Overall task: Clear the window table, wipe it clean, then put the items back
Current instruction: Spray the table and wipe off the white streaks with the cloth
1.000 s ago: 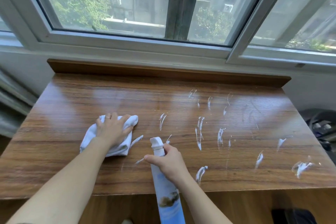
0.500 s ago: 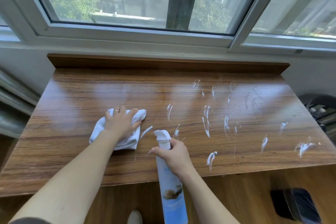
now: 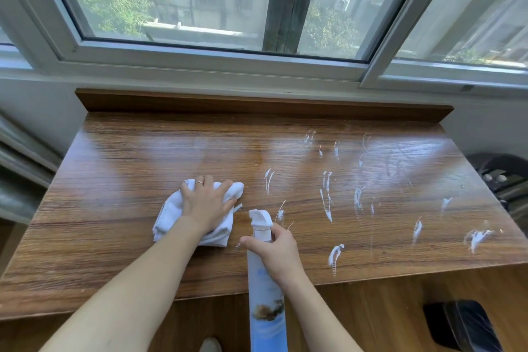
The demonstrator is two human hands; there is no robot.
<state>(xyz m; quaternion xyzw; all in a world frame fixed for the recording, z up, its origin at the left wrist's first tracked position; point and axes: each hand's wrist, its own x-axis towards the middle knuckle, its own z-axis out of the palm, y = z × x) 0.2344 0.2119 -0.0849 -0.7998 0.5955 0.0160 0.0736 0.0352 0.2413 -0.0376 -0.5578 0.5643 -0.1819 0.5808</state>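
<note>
Centrally, the left hand (image 3: pixel 206 203) presses flat on a white cloth (image 3: pixel 171 213) on the desk (image 3: pixel 114 168); the right hand (image 3: pixel 278 251) grips a spray bottle (image 3: pixel 267 308) beside foam streaks (image 3: pixel 327 200)

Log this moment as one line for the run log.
stage: wiping | left hand: presses cloth on table | right hand: grips spray bottle | foam streaks: right side

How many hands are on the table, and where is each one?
2. The left hand presses on the white cloth left of the middle. The right hand grips the spray bottle at the near edge. No hand is hidden.
</note>
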